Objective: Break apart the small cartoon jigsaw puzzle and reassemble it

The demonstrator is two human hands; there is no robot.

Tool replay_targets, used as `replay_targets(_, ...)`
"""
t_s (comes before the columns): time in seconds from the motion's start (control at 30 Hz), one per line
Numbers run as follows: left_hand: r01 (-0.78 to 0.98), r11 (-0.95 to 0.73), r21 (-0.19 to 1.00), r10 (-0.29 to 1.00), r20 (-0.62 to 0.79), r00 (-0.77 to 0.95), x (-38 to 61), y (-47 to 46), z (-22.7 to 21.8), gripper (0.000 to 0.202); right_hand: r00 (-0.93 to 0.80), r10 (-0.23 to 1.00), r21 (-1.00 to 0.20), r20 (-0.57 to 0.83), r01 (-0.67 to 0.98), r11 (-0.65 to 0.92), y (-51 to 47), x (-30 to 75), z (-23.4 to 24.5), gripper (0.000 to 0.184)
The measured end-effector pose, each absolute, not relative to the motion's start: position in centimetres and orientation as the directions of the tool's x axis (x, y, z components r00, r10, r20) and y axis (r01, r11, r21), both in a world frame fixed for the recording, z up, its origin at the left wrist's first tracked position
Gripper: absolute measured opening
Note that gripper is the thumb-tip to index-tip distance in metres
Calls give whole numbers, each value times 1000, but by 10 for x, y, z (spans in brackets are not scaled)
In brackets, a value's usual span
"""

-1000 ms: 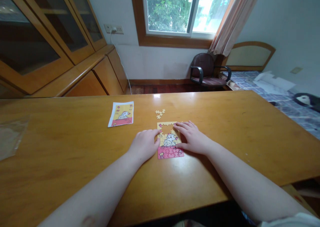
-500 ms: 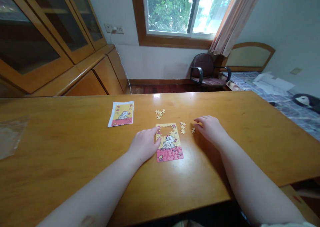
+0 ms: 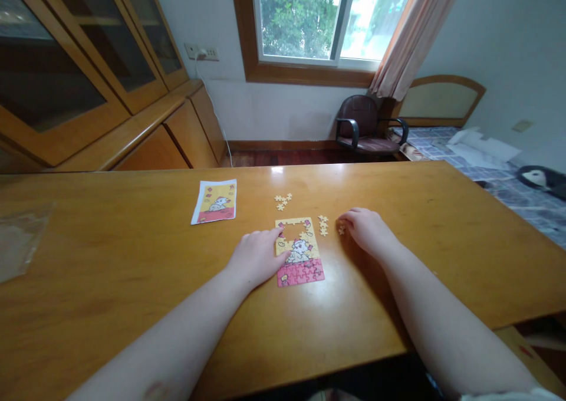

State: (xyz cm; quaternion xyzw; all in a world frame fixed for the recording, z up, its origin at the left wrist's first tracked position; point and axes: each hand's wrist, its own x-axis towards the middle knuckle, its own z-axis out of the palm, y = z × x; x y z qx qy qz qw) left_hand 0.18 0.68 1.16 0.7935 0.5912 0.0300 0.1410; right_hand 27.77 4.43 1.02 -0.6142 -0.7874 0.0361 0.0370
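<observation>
A jigsaw puzzle [image 3: 305, 271] lies on the table, with a white cartoon animal on yellow above a pink band. A gap in its upper part shows the wood beneath. My left hand [image 3: 260, 253] rests along its left edge, thumb and fingers apart, fingertips touching it. To the right, the bent fingers of my right hand [image 3: 365, 227] pinch at a small yellow puzzle piece [image 3: 341, 230], partly covering it. Between that hand and the puzzle is a short column of loose yellow pieces [image 3: 323, 226]. Another loose cluster [image 3: 281, 200] lies beyond the puzzle's top edge.
A printed picture sheet [image 3: 216, 201] with the same design lies at the back left of the wooden table [image 3: 132, 259]. A clear plastic bag [image 3: 22, 242] is at the far left. Past the table stand a chair [image 3: 360, 121], a cabinet [image 3: 150, 147] and a bed [image 3: 442, 141].
My right hand has shifted slightly left, and its fingers have closed in around the small piece. My left thumb has slid a little further onto the puzzle.
</observation>
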Motion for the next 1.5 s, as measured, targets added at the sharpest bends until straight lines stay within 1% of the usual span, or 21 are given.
replay_targets(0.1,930,-254,267,947,-128,295,2,6,13,58,-214,976,-88,-32,974,210,45,286,10,33)
replay_targets(0.2,927,-251,277,949,-119,293,3,6,12,58,-225,972,-109,-69,970,217,45,289,11,31)
replay_targets(0.33,920,-263,289,948,-101,303,2,6,11,57,-251,964,-153,-90,960,236,44,286,11,25)
replay_targets(0.5,913,-266,309,946,-101,310,2,7,10,56,-218,970,-193,-107,962,194,44,283,10,18)
replay_targets(0.67,911,-264,317,946,-98,309,1,6,10,55,-189,977,-228,-100,960,162,41,280,12,5)
replay_targets(0.73,908,-268,321,945,-95,313,1,6,9,54,-194,976,-294,-97,943,158,37,277,16,3)
replay_targets(0.9,890,-305,338,934,-77,349,2,6,5,54,-285,955,-558,-82,807,192,25,257,21,6)
replay_targets(0.97,879,-326,347,926,-68,371,3,5,4,54,-328,941,-609,-82,764,214,21,245,17,6)
replay_targets(1.07,875,-336,349,923,-64,380,3,5,3,53,-381,923,-645,-49,718,262,19,229,8,5)
replay_targets(1.17,870,-342,356,920,-63,387,3,4,3,53,-419,908,-631,9,702,330,20,220,-1,4)
replay_targets(1.3,861,-347,371,916,-64,397,3,4,4,53,-449,885,-555,125,708,437,23,223,-4,13)
replay_targets(1.37,857,-347,382,914,-66,400,3,4,5,53,-510,844,-516,167,684,516,23,228,0,15)
replay_targets(1.43,855,-344,388,914,-69,399,4,4,6,52,-586,791,-473,175,654,590,21,231,5,19)
replay_targets(1.5,854,-345,391,913,-72,401,4,4,7,50,-626,763,-432,162,650,625,18,232,9,19)
